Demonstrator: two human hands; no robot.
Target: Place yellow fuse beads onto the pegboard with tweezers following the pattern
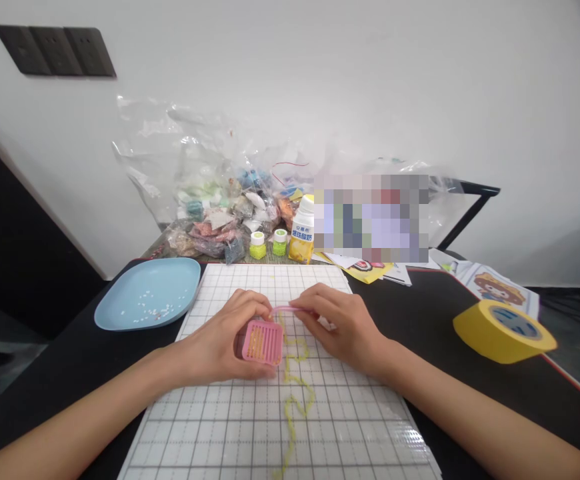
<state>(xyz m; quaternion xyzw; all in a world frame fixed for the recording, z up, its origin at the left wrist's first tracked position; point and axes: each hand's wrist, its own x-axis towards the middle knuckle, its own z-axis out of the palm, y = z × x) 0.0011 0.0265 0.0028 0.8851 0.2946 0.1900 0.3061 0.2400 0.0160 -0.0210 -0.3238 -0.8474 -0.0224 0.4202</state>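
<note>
My left hand (243, 333) is wrapped round a small pink box (275, 343) with ridged slots, some of them filled with yellow bits that look like beads. Between the fingers of my right hand (337, 323) is a thin pink strip (287, 309); its left end reaches the top of the box, near my left fingertips. I cannot make out whether it is joined to the box. A wavy yellow-green strand (297, 383), seemingly of beads, runs down the white gridded board (230, 427) below and between my hands.
A blue plate (115, 310) with white bits stands at left. Behind the board are two small jars (257, 247) of yellow-green beads, a yogurt bottle (302, 230) and plastic bags (210, 200) of coloured material. Yellow tape (480, 333) and printed papers (500, 290) lie at right.
</note>
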